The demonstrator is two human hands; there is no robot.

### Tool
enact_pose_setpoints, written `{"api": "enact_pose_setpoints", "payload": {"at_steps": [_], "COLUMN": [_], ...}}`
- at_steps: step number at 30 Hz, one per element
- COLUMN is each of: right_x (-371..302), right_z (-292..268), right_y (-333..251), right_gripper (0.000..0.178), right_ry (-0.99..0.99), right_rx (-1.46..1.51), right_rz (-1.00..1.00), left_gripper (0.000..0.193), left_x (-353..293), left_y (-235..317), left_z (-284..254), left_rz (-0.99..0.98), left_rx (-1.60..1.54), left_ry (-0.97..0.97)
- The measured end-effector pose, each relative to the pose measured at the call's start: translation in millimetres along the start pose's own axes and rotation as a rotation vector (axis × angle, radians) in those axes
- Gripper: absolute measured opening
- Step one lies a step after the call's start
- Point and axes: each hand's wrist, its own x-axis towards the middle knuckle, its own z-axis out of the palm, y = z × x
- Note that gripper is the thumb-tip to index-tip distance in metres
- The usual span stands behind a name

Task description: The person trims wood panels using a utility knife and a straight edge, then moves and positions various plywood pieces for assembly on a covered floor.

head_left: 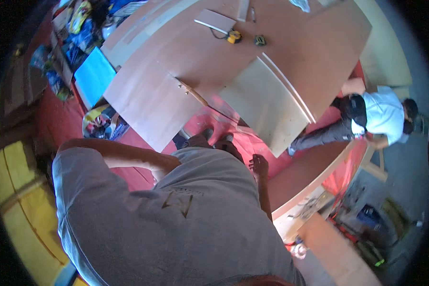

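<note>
- Right hand (259, 166) just hangs by the hip, fingers loosely curled, nothing in it.
- Left hand (164, 167) is tucked at the waist, mostly hidden, so can't tell if it's gripping anything.
- Pale board (271, 102) lies just past the right hand, thin strip (291, 86) along its far edge.
- Yellow tape measure (233, 36) sits further out on the big brown sheet (314, 52).
- Co-worker (379, 114) off to the right, light shirt.
</note>
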Motion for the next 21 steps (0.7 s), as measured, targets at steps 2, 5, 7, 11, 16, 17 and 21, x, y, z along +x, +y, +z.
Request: {"api": "enact_pose_setpoints", "payload": {"at_steps": [2, 5, 7, 11, 16, 17, 21], "right_x": [26, 63, 86, 122, 153, 157, 172], "right_z": [2, 24, 52, 122, 199, 210, 241], "right_y": [-51, -132, -182, -270, -358, -375, -435], "right_gripper": [0.03, 0.036, 0.052, 0.081, 0.065, 0.055, 0.046], "right_ry": [-0.038, -0.078, -0.207, -0.431, -0.639, -0.624, -0.938], "right_rx": [0.048, -0.155, -0.141, -0.391, -0.836, -0.921, -0.823], "right_rz": [-0.027, -0.45, -0.651, -0.836, -0.72, -0.775, -0.275], "left_gripper": [0.052, 0.054, 0.056, 0.045, 0.038, 0.037, 0.034], "left_x": [2, 9, 16, 36, 57, 59, 54], "left_y": [4, 26, 40, 82, 123, 121, 66], "left_z": [11, 38, 61, 105, 118, 114, 69], "left_rz": [-0.115, -0.118, -0.097, -0.111, -0.441, -0.572, -0.93], "left_rx": [-0.046, -0.048, -0.046, -0.03, -0.316, -0.403, -0.513], "left_ry": [-0.03, 0.153, 0.307, 0.24, 0.46, 0.427, 0.67]}}
